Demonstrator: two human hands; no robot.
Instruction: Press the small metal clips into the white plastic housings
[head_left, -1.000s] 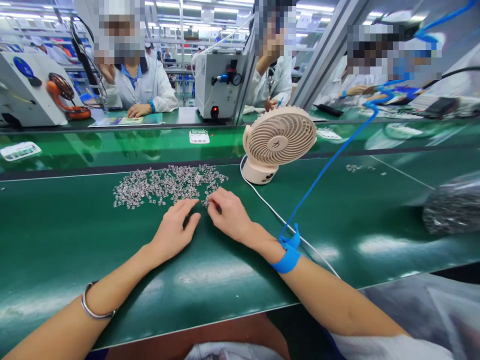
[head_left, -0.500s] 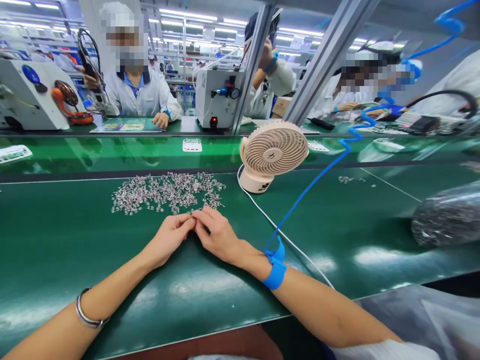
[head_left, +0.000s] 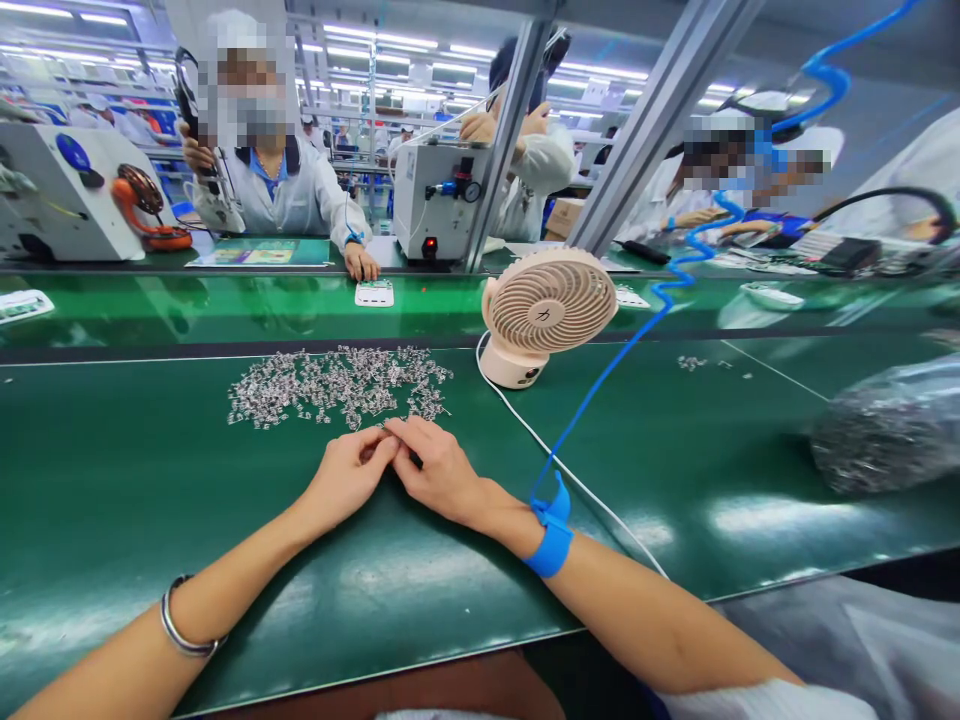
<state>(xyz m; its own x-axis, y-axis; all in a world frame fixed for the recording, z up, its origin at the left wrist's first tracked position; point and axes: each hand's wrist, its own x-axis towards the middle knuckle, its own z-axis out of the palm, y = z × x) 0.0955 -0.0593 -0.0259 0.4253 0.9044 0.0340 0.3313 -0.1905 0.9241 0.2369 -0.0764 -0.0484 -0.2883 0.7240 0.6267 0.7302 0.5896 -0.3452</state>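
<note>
My left hand [head_left: 352,468] and my right hand [head_left: 433,468] meet at the fingertips, just in front of a spread pile of small metal parts [head_left: 337,385] on the green work surface [head_left: 150,480]. The fingers of both hands are pinched together. Whatever lies between them is hidden or too small to make out. A silver bangle [head_left: 180,625] circles my left wrist. Round my right wrist is a blue strap [head_left: 553,535], with a blue coiled cord [head_left: 600,375] running up from it to the right.
A beige fan [head_left: 546,310] stands behind my right hand, its white cable [head_left: 577,480] crossing the surface. On the right lies a clear bag of dark parts [head_left: 885,425]. Past the green conveyor strip [head_left: 285,305], a co-worker [head_left: 281,190] sits beside a white machine [head_left: 439,200].
My hands stay pinched together, with the left fingers shifted slightly. The co-worker opposite has reached a hand forward to the white piece on the strip, which has moved slightly left.
</note>
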